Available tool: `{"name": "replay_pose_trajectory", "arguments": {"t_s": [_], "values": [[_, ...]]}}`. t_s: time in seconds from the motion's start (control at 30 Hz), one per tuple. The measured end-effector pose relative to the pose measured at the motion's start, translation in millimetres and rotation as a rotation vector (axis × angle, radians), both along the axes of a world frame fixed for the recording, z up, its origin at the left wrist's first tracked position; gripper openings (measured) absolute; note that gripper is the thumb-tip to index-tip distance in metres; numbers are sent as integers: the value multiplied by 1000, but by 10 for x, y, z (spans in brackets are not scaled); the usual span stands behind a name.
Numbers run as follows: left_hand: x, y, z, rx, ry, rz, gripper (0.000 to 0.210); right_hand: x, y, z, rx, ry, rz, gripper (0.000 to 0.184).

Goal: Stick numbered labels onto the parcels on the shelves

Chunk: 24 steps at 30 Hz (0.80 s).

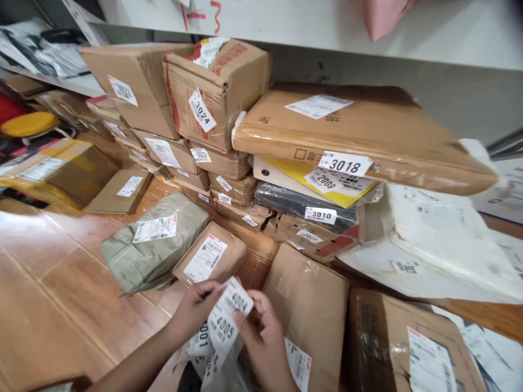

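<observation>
A strip of white number labels, printed 4004 and 4005, is held up in front of me between both hands. My left hand pinches its left edge, while my right hand grips the right edge with thumb and fingers. More of the strip, one label reading 001, hangs below in folds. Just beyond the hands lies a small brown box with a white shipping label. A grey-green wrapped parcel rests to its left on the floor. To the right of my hands is a larger brown carton.
Stacked boxes with number labels stand under a white shelf. A flat carton marked 3018 juts out on top. A taped box and a white bag lie at right. A yellow stool stands far left.
</observation>
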<state>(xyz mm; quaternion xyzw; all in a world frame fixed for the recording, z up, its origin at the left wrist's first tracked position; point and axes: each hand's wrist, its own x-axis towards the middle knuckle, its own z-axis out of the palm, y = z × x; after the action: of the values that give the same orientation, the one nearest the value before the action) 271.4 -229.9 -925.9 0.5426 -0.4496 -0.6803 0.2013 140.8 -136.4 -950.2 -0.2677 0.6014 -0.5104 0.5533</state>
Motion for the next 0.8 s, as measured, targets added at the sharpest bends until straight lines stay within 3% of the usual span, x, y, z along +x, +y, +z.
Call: {"name": "replay_pose_trajectory", "arguments": {"t_s": [0.1, 0.27, 0.33, 0.43, 0.53, 0.6, 0.8], "values": [[81, 81, -83, -131, 31, -154, 47, 41, -65, -82, 23, 75, -2, 35], [278, 367, -343, 72, 58, -178, 46, 270, 104, -423, 34, 193, -33, 32], [434, 504, -515, 102, -26, -154, 48, 454, 190, -596, 18, 254, -37, 29], [728, 620, -773, 1, -197, -52, 53, 806, 241, -865, -41, 276, 4, 24], [997, 581, -948, -91, -316, 64, 57, 1162, 161, -1086, -4, 248, 3, 18], [1128, 497, -1010, -58, -296, 117, 56, 1346, 63, -1184, 46, 224, -69, 18], [1254, 243, -1118, 36, -203, 76, 50, 1548, -68, -1349, 123, 160, -290, 28]]}}
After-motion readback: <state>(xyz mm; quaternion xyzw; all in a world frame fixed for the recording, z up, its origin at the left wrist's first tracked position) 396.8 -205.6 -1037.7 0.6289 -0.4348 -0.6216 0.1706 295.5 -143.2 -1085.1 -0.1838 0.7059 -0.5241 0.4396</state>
